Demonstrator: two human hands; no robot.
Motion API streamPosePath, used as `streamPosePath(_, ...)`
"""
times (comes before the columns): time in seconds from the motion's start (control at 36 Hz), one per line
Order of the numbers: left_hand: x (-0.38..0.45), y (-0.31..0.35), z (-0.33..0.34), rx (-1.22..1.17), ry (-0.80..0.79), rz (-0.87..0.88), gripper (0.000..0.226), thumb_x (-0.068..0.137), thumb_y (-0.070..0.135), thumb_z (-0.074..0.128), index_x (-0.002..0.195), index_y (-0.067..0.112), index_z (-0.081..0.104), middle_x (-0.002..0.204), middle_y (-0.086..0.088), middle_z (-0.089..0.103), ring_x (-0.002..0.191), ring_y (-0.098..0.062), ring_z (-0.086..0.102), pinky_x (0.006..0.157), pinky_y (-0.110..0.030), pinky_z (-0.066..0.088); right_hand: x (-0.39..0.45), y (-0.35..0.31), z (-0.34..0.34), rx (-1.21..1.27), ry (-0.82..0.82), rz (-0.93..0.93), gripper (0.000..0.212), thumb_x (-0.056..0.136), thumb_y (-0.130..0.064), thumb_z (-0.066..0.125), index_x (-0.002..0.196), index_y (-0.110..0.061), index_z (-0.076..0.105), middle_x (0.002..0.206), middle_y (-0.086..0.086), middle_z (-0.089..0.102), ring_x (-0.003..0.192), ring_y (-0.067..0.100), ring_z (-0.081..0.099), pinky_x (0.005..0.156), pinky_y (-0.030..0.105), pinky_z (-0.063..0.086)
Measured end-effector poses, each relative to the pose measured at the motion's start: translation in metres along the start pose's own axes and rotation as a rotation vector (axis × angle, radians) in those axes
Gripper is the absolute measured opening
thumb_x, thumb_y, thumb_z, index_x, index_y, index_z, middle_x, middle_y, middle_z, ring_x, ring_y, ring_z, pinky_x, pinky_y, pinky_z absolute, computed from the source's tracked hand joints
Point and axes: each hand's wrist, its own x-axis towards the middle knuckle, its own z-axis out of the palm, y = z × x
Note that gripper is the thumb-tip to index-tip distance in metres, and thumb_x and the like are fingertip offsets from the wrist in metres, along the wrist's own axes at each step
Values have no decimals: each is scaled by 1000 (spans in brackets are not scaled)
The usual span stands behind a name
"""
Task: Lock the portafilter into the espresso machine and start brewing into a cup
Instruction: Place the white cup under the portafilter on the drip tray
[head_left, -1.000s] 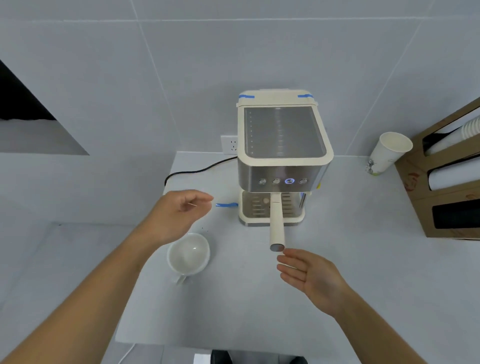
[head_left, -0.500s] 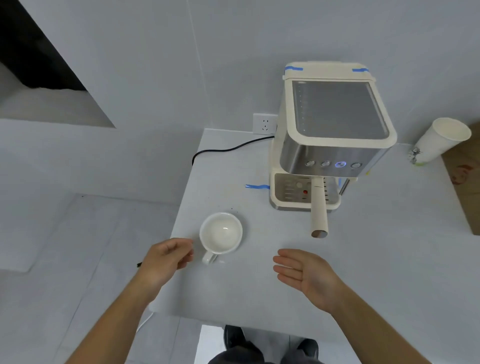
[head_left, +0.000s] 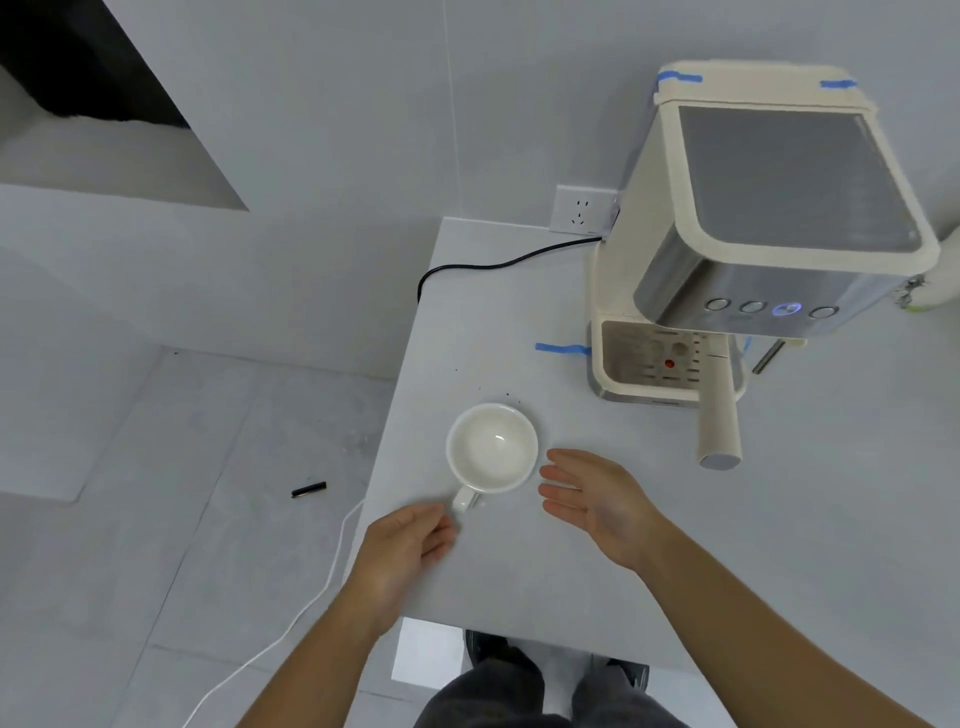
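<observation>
**Cup Position With Both Hands Unloaded**

Grey tabletop (head_left: 519, 322) carried the espresso machine (head_left: 753, 234) at its far right, with the portafilter (head_left: 719, 421) seated and its handle projecting forward. White cup (head_left: 492, 448) stood empty, well left of the drip tray. Left hand (head_left: 402, 551) hovered, fingers loosely curled and holding nothing, just beside the cup handle. Right hand (head_left: 597, 499) was spread flat, palm up, grasping nothing, near the cup's right rim.
</observation>
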Motion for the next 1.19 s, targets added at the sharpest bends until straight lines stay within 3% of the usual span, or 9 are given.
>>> streamPosePath(0.11,0,-8,5,-132,-4,-14,16,91,11,63,92,-1,73,97,-16,75,96,-25,70,95,-38,53,7,-4,11,-24,4,-19,17,94,-17,63,110,-12,66,117,16,66,104,31,65,93,43,54)
streamPosePath(0.28,-2,-10,16,-267,-15,-33,16,91,11,64,99,1,73,102,-11,77,106,-27,70,98,-40,51,10,-14,20,-74,-14,-81,25,94,-20,63,118,-13,67,119,12,70,108,28,67,96,41,52)
streamPosePath(0.39,-1,-12,17,-309,9,-62,15,91,10,64,98,1,73,102,-12,77,105,-27,70,98,-40,51,9,-15,27,-74,-49,-92,15,95,-14,61,103,-19,72,108,5,74,100,22,70,85,34,55)
streamPosePath(0.47,0,-13,21,-329,29,-90,16,92,10,63,101,-1,71,107,-16,75,104,-26,70,97,-40,52,8,-17,28,-74,-54,-92,21,96,-7,58,96,-22,71,100,-1,75,93,17,71,77,30,55)
streamPosePath(0.67,4,-16,23,-406,35,-140,23,92,13,64,110,0,68,110,-15,74,97,-21,73,87,-36,57,9,-17,29,-104,-55,-90,24,97,-6,56,98,-25,71,104,-4,73,93,16,70,72,27,55)
streamPosePath(0.89,-1,-11,28,-452,42,-144,23,92,11,63,112,2,67,115,-14,72,105,-25,70,96,-42,53,11,-18,29,-107,-48,-79,21,97,-7,56,101,-22,70,103,-2,73,90,17,71,70,29,57)
streamPosePath(1.19,-2,-8,30,-433,64,-119,24,90,10,65,113,3,68,115,-11,72,104,-23,70,95,-39,53,11,-15,30,-92,-26,-90,23,96,-6,57,113,-16,69,108,2,72,94,19,70,72,31,57)
